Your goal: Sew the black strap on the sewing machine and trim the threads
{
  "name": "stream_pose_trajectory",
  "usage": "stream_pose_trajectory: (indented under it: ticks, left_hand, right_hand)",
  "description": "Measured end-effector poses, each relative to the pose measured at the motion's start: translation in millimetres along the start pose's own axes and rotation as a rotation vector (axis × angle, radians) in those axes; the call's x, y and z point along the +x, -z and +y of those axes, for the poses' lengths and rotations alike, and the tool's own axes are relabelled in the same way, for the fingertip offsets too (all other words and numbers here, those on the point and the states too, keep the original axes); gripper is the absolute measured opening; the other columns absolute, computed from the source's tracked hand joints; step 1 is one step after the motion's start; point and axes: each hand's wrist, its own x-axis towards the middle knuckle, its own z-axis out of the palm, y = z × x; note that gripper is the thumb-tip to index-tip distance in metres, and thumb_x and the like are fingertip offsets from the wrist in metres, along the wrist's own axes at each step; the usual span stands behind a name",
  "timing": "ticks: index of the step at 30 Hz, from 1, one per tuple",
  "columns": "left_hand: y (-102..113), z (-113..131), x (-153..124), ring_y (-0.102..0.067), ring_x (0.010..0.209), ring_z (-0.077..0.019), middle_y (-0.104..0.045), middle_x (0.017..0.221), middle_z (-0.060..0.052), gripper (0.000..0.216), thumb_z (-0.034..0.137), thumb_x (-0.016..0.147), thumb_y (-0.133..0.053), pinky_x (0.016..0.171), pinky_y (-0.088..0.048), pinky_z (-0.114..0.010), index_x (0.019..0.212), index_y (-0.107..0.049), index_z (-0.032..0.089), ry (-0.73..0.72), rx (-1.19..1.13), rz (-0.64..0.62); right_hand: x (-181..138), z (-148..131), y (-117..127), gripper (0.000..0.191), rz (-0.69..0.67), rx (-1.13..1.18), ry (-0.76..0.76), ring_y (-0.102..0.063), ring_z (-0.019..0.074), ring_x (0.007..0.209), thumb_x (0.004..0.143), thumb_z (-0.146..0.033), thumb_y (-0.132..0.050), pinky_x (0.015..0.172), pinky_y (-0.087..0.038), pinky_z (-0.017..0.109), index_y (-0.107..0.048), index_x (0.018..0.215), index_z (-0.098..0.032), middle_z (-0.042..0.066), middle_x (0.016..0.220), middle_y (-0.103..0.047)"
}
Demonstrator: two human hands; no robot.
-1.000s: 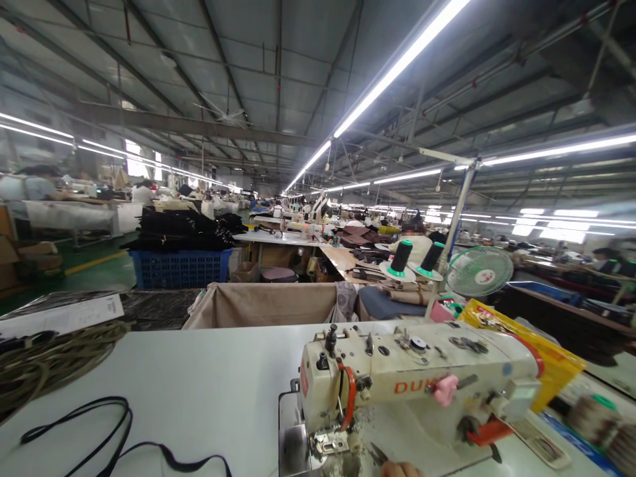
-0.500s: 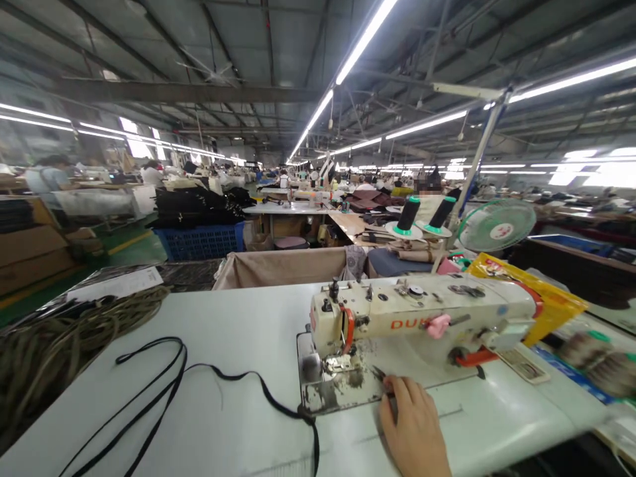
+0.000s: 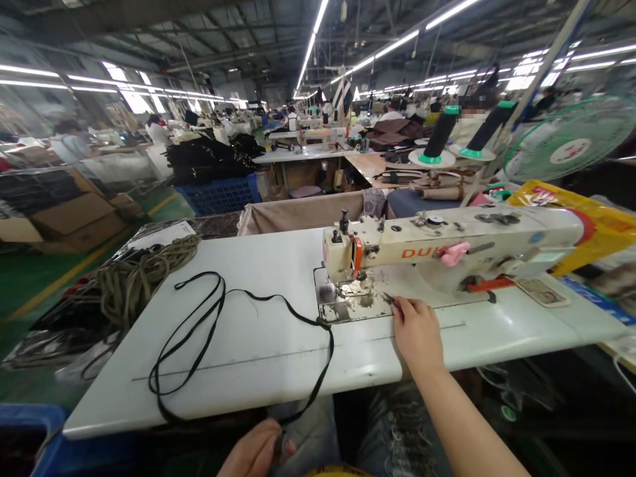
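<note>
Right hand point(image 3: 416, 331) closes fingertips on small snips point(image 3: 389, 299) by the sewing machine point(image 3: 447, 248); left hand point(image 3: 256, 450) pinches the black strap point(image 3: 199, 331) below the table's point(image 3: 258, 351) near edge, keeping it taut.

bright | ceiling tube lights point(image 3: 309, 50) | window glare | edges stretched, blurred

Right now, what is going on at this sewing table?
A person sits at a white sewing table. The right hand rests on the table by the needle plate of the cream sewing machine, fingertips on a small dark tool too small to identify. The left hand, below the table edge, pinches one end of a long black strap that loops across the tabletop. A pile of olive cord lies at the left end.
</note>
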Motion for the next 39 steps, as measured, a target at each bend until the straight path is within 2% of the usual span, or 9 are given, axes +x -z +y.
stream_pose_trajectory:
  ticks: [4, 8, 15, 20, 27, 29, 32, 36, 39]
  left_hand:
    - [-4.1, 40.8, 13.9, -0.054, 0.077, -0.0197, -0.065, 0.086, -0.005, 0.055, 0.069, 0.098, -0.050, 0.070, -0.043, -0.030, 0.106, -0.080, 0.024, 0.131, -0.340, -0.019]
    - [-15.8, 77.3, 42.4, -0.051, 0.076, -0.0145, -0.065, 0.091, -0.007, 0.049, 0.062, 0.090, -0.071, 0.069, -0.042, -0.025, 0.107, -0.082, 0.018, 0.152, -0.704, 0.048]
    - [-23.6, 107.3, 64.8, -0.054, 0.072, -0.0095, -0.071, 0.093, -0.010, 0.039, 0.044, 0.084, -0.085, 0.065, -0.044, -0.020, 0.106, -0.082, 0.013, 0.198, -0.870, 0.025]
    - [-27.2, 112.2, 67.3, -0.058, 0.072, -0.0096, -0.075, 0.096, -0.011, 0.037, 0.040, 0.081, -0.087, 0.065, -0.046, -0.020, 0.106, -0.081, 0.013, 0.223, -0.792, 0.016]
    - [-30.5, 113.8, 65.7, -0.064, 0.088, -0.0172, -0.076, 0.105, -0.009, 0.041, 0.034, 0.078, -0.085, 0.084, -0.051, -0.028, 0.115, -0.080, 0.018, 0.192, -0.678, -0.012]
    - [-29.5, 114.2, 64.9, -0.064, 0.086, -0.0174, -0.075, 0.099, -0.008, 0.041, 0.037, 0.082, -0.082, 0.084, -0.050, -0.029, 0.118, -0.079, 0.018, 0.170, -0.607, -0.011]
    - [-27.3, 112.9, 65.1, -0.063, 0.077, -0.0190, -0.074, 0.083, -0.006, 0.037, 0.042, 0.090, -0.074, 0.079, -0.051, -0.031, 0.117, -0.080, 0.019, 0.099, -0.327, 0.028]
    - [-25.6, 107.0, 66.1, -0.069, 0.103, -0.0273, -0.078, 0.111, -0.010, 0.026, 0.031, 0.092, -0.071, 0.099, -0.050, -0.039, 0.114, -0.081, 0.024, -0.089, 0.028, 0.148]
    - [-26.4, 102.5, 64.6, -0.067, 0.114, -0.0291, -0.076, 0.120, -0.009, 0.028, 0.026, 0.091, -0.071, 0.109, -0.045, -0.041, 0.118, -0.078, 0.027, -0.162, 0.083, 0.183]
  right_hand:
    - [-2.0, 5.2, -5.5, 0.032, 0.005, 0.053, -0.022, -0.058, 0.0324, 0.095, 0.102, -0.026, -0.049, 0.090, -0.049, 0.045, -0.073, 0.117, -0.011, 0.018, 0.101, -0.067]
    - [-11.0, 13.3, -9.6, 0.033, -0.013, 0.133, -0.031, -0.058, 0.0316, 0.086, 0.100, -0.028, -0.048, 0.085, -0.049, 0.046, -0.074, 0.111, -0.011, 0.017, 0.093, -0.066]
    - [-36.5, 6.6, 7.7, 0.033, -0.050, 0.539, -0.106, -0.062, 0.0274, 0.087, 0.099, -0.043, -0.053, 0.087, -0.053, 0.043, -0.073, 0.107, -0.018, 0.011, 0.092, -0.063]
    - [-50.6, -29.2, 40.8, 0.028, -0.165, 0.790, -0.098, -0.063, 0.0247, 0.092, 0.100, -0.045, -0.055, 0.082, -0.055, 0.037, -0.071, 0.107, -0.022, 0.008, 0.099, -0.064]
    - [-70.6, -65.5, 62.5, 0.019, -0.370, 0.976, 0.003, -0.065, 0.0219, 0.085, 0.103, -0.036, -0.053, 0.079, -0.055, 0.033, -0.066, 0.107, -0.023, 0.005, 0.092, -0.068]
    - [-76.0, -70.7, 62.5, 0.018, -0.421, 1.009, 0.003, -0.066, 0.0211, 0.084, 0.103, -0.035, -0.053, 0.077, -0.055, 0.032, -0.066, 0.106, -0.023, 0.004, 0.092, -0.069]
    - [-79.3, -74.2, 62.0, 0.017, -0.451, 1.004, 0.029, -0.065, 0.0204, 0.082, 0.103, -0.034, -0.055, 0.076, -0.054, 0.031, -0.067, 0.104, -0.022, 0.004, 0.091, -0.069]
    - [-78.3, -71.6, 63.0, 0.019, -0.456, 0.957, 0.089, -0.064, 0.0200, 0.079, 0.103, -0.033, -0.055, 0.074, -0.053, 0.030, -0.070, 0.100, -0.021, 0.004, 0.087, -0.068]
    - [-77.7, -68.9, 64.5, 0.022, -0.453, 0.943, 0.112, -0.065, 0.0203, 0.080, 0.105, -0.034, -0.054, 0.075, -0.054, 0.031, -0.071, 0.097, -0.021, 0.005, 0.086, -0.068]
